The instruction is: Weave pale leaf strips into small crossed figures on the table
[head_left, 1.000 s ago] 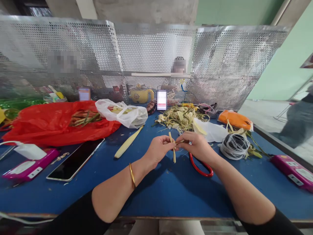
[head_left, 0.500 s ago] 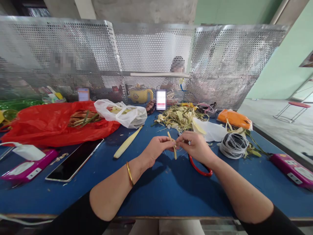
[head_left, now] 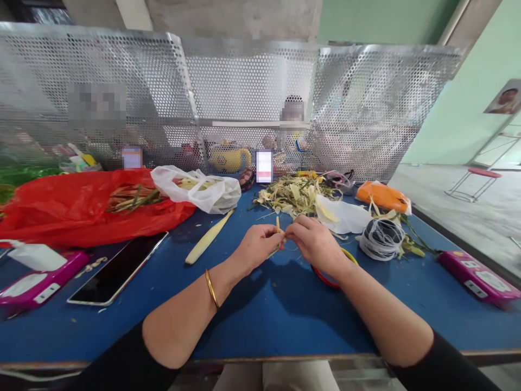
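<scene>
My left hand (head_left: 260, 247) is closed in a pinch on a short, pale yellow rolled strip of dried leaf (head_left: 278, 223), whose upper end sticks up past my thumb. Fingertips of my right hand (head_left: 311, 239) meet the left ones, pressed together; what lies between them is too small to make out. A thin, clear thread (head_left: 292, 249) loops below the fingers. Partly under my right wrist lies a red and yellow looped handle (head_left: 325, 278). To the left of my hands rests a long, pale, tapered husk bundle (head_left: 208, 238).
Dried husk pieces (head_left: 295, 193) lie heaped beyond my hands, beside a white sheet (head_left: 350, 215) and a coil of white cord (head_left: 381, 239). Leftward are a red bag (head_left: 77, 209), a phone (head_left: 120, 269) and a purple power strip (head_left: 44, 282). A perforated metal screen (head_left: 252, 81) stands behind.
The strip has turned between my fingers and less of it shows. My right hand has tilted, fingers now pointing down more. The view has shifted slightly right.
</scene>
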Demonstrator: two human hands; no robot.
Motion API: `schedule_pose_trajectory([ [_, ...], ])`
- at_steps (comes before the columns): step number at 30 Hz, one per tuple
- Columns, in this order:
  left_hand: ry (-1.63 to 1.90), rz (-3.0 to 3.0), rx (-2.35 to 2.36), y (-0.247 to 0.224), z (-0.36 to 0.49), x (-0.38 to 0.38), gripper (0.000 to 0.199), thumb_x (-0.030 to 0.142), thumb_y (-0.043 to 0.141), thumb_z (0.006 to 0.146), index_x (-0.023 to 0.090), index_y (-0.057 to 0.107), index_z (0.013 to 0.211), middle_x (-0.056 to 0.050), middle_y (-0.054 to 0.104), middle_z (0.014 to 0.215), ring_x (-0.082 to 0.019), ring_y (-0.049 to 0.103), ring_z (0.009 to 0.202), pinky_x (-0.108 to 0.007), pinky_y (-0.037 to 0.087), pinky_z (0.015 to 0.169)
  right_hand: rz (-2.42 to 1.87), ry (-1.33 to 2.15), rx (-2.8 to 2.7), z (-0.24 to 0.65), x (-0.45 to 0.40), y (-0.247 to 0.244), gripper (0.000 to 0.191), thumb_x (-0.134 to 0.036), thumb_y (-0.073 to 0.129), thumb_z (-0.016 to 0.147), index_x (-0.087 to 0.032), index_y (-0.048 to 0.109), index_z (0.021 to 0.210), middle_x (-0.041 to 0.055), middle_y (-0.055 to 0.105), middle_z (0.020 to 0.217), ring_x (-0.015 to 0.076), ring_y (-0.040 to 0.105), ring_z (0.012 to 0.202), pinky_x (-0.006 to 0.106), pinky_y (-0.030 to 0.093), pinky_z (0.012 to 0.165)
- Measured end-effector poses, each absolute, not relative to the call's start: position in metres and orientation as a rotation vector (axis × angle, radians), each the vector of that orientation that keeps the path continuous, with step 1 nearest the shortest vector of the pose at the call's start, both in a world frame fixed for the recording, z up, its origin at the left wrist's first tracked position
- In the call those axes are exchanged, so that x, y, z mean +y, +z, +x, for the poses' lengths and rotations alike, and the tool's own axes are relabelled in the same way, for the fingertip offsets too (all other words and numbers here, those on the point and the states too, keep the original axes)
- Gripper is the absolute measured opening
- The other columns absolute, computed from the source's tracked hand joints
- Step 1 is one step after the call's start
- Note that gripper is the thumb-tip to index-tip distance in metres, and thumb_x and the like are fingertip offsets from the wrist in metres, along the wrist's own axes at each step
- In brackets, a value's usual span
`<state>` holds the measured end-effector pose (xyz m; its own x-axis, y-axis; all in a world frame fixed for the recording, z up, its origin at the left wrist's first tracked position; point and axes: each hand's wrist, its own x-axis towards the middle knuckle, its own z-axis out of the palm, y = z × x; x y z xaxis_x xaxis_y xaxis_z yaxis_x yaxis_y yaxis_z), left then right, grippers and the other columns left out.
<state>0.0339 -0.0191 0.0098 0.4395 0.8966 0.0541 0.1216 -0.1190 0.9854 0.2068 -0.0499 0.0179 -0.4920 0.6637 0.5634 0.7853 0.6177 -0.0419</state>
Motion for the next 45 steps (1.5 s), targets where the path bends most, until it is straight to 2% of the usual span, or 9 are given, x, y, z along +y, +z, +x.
schedule_pose_trajectory([
  [4, 0.792, 1.475, 0.911, 0.008, 0.033, -0.019, 0.025, 0.038, 0.065, 0.071, 0.018, 0.066, 0.055, -0.002, 0.06, 0.055, -0.012, 0.048, 0.052, -0.023, 0.034, 0.051, -1.026, -0.238, -2.38, 0.212, -0.05, 0.023, 0.024, -0.017, 0.042, 0.097, -0.019, 0.064, 0.091, 0.0056, 0.059, 0.085, 0.0166, 0.053, 0.077, 0.027, 0.04, 0.071],
  [9, 0.692, 1.426, 0.836, 0.012, 0.029, -0.016, 0.025, 0.038, 0.068, 0.07, 0.018, 0.069, 0.054, -0.004, 0.065, 0.058, -0.014, 0.052, 0.056, -0.024, 0.039, 0.057, -1.006, -0.38, -2.442, 0.214, -0.048, 0.022, 0.025, -0.014, 0.041, 0.096, -0.017, 0.062, 0.083, 0.0049, 0.059, 0.078, 0.0158, 0.048, 0.067, 0.028, 0.035, 0.066],
  [17, 0.704, 1.313, 0.776, 0.021, 0.03, -0.02, 0.025, 0.034, 0.068, 0.069, 0.017, 0.063, 0.051, 0.0, 0.057, 0.054, -0.011, 0.046, 0.053, -0.024, 0.036, 0.057, -0.994, -0.607, -2.409, 0.209, -0.052, 0.02, 0.029, -0.013, 0.037, 0.097, -0.016, 0.064, 0.085, 0.0068, 0.062, 0.08, 0.018, 0.052, 0.071, 0.034, 0.037, 0.074],
  [20, 0.789, 1.287, 0.806, 0.018, 0.032, -0.021, 0.021, 0.032, 0.069, 0.067, 0.016, 0.064, 0.055, 0.0, 0.056, 0.055, -0.011, 0.047, 0.054, -0.024, 0.037, 0.059, -1.007, -0.446, -2.328, 0.209, -0.05, 0.02, 0.025, -0.016, 0.041, 0.096, -0.018, 0.065, 0.089, 0.0067, 0.064, 0.086, 0.0185, 0.057, 0.078, 0.033, 0.04, 0.076],
  [24, 0.874, 1.246, 0.925, 0.015, 0.031, -0.015, 0.016, 0.029, 0.067, 0.066, 0.015, 0.066, 0.059, 0.001, 0.055, 0.051, -0.01, 0.047, 0.053, -0.024, 0.037, 0.057, -1.25, -0.105, -1.973, 0.222, -0.044, 0.025, 0.021, -0.021, 0.053, 0.09, -0.022, 0.063, 0.109, 0.0074, 0.063, 0.106, 0.0195, 0.062, 0.088, 0.031, 0.046, 0.076],
  [29, 0.928, 1.155, 1.046, 0.018, 0.025, -0.006, 0.017, 0.029, 0.064, 0.067, 0.014, 0.065, 0.059, 0.0, 0.059, 0.054, -0.009, 0.049, 0.052, -0.022, 0.034, 0.053, -1.552, 0.15, -2.059, 0.23, -0.036, 0.018, 0.008, -0.018, 0.061, 0.083, -0.022, 0.068, 0.083, 0.0022, 0.065, 0.087, 0.0168, 0.061, 0.077, 0.027, 0.043, 0.069],
  [34, 0.881, 1.126, 1.053, 0.017, 0.025, -0.007, 0.014, 0.025, 0.062, 0.07, 0.014, 0.066, 0.063, -0.002, 0.064, 0.06, -0.01, 0.054, 0.057, -0.022, 0.038, 0.056, -1.652, 0.192, -2.317, 0.211, -0.034, -0.003, 0.005, -0.014, 0.064, 0.081, -0.019, 0.066, 0.081, 0.0025, 0.062, 0.083, 0.0151, 0.056, 0.072, 0.025, 0.036, 0.066],
  [39, 0.79, 1.118, 1.056, 0.015, 0.025, -0.006, 0.014, 0.024, 0.062, 0.073, 0.014, 0.067, 0.067, -0.006, 0.071, 0.069, -0.013, 0.062, 0.065, -0.021, 0.039, 0.054, -1.618, 0.165, -2.27, 0.204, -0.035, -0.006, 0.013, -0.008, 0.055, 0.083, -0.018, 0.058, 0.075, 0.0051, 0.062, 0.086, 0.0183, 0.056, 0.082, 0.027, 0.034, 0.071],
  [45, 0.772, 1.035, 1.069, 0.013, 0.024, -0.003, 0.013, 0.023, 0.063, 0.075, 0.013, 0.07, 0.073, -0.009, 0.074, 0.089, -0.015, 0.066, 0.073, -0.02, 0.042, 0.052, -1.63, 0.326, -2.074, 0.211, -0.036, 0.005, 0.011, -0.015, 0.046, 0.091, -0.02, 0.053, 0.084, -0.0002, 0.062, 0.073, 0.0146, 0.055, 0.067, 0.024, 0.035, 0.061],
])
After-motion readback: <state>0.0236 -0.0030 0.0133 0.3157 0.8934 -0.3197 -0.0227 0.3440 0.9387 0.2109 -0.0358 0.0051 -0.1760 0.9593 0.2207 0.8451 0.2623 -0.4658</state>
